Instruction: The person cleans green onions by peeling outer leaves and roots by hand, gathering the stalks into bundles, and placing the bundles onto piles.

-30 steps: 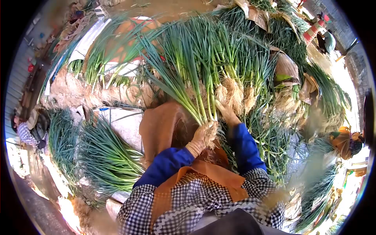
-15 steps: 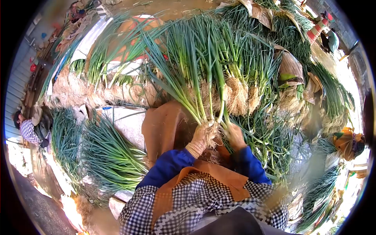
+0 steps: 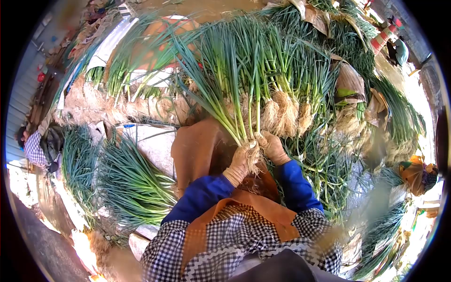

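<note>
My left hand (image 3: pixel 242 160) is wrapped around the root end of a small bunch of green onions (image 3: pixel 235 123), whose leaves fan up and away from me. Pale stringy roots (image 3: pixel 254 159) hang out between my two hands. At the right side of the bunch, my right hand (image 3: pixel 275 148) has its fingers curled against the base of the nearest stalk; the fingertips are partly hidden. Under the hands a brown apron or cloth (image 3: pixel 199 148) covers my lap. Just beyond stands a row of green onions with bushy roots (image 3: pixel 285 113).
A heap of green onions (image 3: pixel 136 183) lies at left beside a pale sack (image 3: pixel 152 145). Loose leaves and stalks (image 3: pixel 324 164) cover the ground at right. Other people (image 3: pixel 40 149) (image 3: pixel 417 175) sit at the far left and far right. Rooty bundles (image 3: pixel 89 103) line the back left.
My right hand has moved up and inward, and its fingers now meet the bunch beside my left hand. The separate stalk at the right has come in against the others.
</note>
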`<state>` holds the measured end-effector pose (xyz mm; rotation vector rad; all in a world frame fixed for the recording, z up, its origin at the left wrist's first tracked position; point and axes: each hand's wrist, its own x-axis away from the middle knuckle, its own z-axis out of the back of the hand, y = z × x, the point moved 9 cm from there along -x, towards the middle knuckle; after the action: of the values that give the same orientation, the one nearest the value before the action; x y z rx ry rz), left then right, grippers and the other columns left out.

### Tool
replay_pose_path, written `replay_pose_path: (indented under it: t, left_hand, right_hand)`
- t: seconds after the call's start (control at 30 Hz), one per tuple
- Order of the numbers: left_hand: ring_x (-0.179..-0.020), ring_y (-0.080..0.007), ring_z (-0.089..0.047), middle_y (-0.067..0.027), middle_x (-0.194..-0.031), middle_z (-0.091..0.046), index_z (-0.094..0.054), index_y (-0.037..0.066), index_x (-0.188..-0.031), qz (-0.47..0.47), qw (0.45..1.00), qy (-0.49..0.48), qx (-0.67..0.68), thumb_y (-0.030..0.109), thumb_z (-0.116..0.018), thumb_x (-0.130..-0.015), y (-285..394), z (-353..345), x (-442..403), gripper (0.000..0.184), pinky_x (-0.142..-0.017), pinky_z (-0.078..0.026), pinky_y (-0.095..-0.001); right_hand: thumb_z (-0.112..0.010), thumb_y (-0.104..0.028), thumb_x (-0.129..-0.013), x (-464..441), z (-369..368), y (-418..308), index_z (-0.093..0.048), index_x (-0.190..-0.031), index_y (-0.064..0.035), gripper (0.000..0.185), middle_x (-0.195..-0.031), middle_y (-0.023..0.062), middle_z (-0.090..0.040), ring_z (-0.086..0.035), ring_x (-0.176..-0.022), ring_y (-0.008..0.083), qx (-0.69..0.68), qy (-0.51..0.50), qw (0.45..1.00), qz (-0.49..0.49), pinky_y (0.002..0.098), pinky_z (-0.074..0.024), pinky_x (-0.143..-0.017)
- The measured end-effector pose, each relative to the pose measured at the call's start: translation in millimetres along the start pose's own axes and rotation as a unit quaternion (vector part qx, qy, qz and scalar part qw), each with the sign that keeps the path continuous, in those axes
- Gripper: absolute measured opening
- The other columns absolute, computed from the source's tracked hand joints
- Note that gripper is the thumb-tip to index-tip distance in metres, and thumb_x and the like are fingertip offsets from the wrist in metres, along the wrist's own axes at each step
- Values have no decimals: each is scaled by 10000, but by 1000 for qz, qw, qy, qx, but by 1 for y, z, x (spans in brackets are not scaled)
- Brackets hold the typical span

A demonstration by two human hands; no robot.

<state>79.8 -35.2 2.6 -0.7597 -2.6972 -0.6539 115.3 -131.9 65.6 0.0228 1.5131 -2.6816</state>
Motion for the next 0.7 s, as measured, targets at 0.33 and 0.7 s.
replay_pose_path:
  t: [0.33, 0.7]
  left_hand:
    - [-595, -167, -567, -72, -767, -592, -531, 33, -1014, 56, 996, 14, 71, 149, -525, -852, -1, 4, -18, 199, -499, -495, -284]
    - [-731, -164, -578, -63, -857, -591, -562, 31, -1022, 87, 995, -44, 7, 159, -547, -848, 0, 12, -10, 217, -649, -511, -292]
  right_hand:
    - [-542, -404, -832, 108, -9, -35, -658, -803, -107, 321, -728, 40, -620, -596, -596, 173, 318, -422, 848, -34, 317, -473, -540]
    - [-512, -249, -885, -10, 3, -27, -572, -1068, -7, 309, -904, 105, -602, -548, -934, 195, -126, -34, 991, 19, 302, -444, -856]
